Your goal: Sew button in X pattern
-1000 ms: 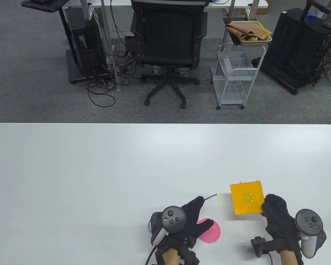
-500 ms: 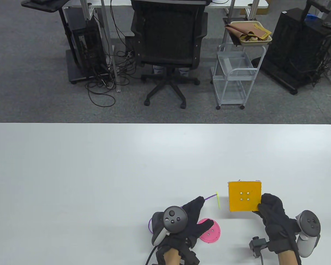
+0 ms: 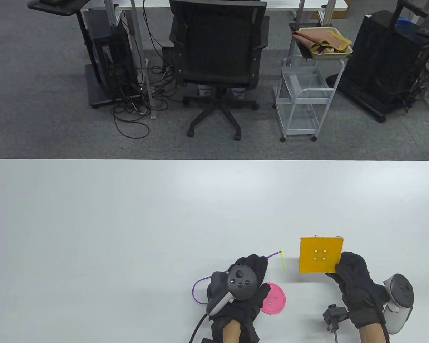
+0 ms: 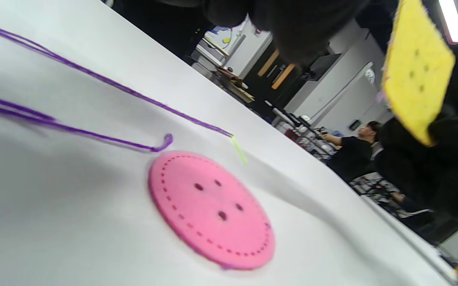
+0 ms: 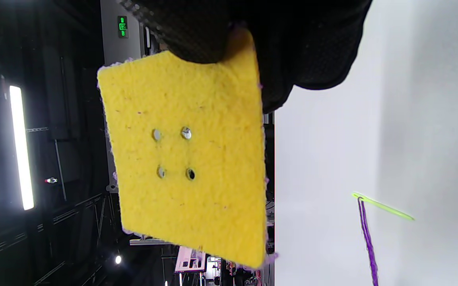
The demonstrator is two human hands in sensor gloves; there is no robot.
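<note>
My right hand pinches the lower right corner of a yellow felt square with four holes and holds it above the table. The square fills the right wrist view. A pink felt button lies flat on the table, beside my left hand. My left hand hovers with its fingers curled and holds nothing. A yellow-green needle lies between the hands, with a purple thread trailing from it under my left hand. The left wrist view shows the button, needle and thread.
The white table stretches wide to the left and far side. Beyond its far edge stand an office chair and a white wire cart on the floor.
My left hand has drawn back from the thread near the needle and curled its fingers. My right hand has turned the yellow square from tilted to squarer and shifted it slightly.
</note>
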